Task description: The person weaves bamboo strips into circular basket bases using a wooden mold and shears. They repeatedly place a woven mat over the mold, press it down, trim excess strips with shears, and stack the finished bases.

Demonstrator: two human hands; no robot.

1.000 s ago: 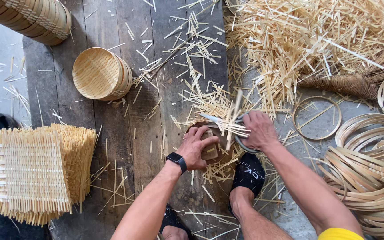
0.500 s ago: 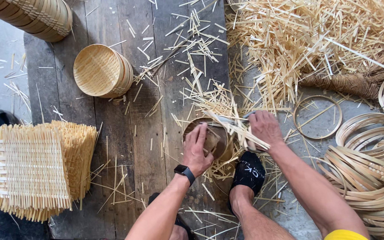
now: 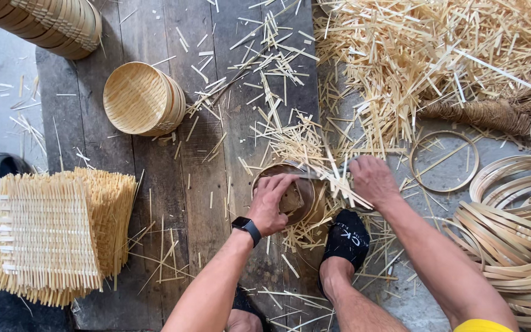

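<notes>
**Trimming strip ends at the ring, frame centre**

Left hand (image 3: 273,201) presses down inside a small round basket (image 3: 305,184), fingers curled over a block within it. Right hand (image 3: 373,179) is clenched on a blade (image 3: 305,176) whose tip lies across the rim; the handle is hidden. Loose strips (image 3: 339,184) stick out right of the rim. A socked foot (image 3: 346,238) sits just below.

Judgement: keep the left hand's weight steady, keep its fingertips clear of the edge, and cut flush at the rim.

Finished baskets (image 3: 142,98) lie upper left, woven mats (image 3: 50,237) lower left, hoops (image 3: 511,227) right.
</notes>
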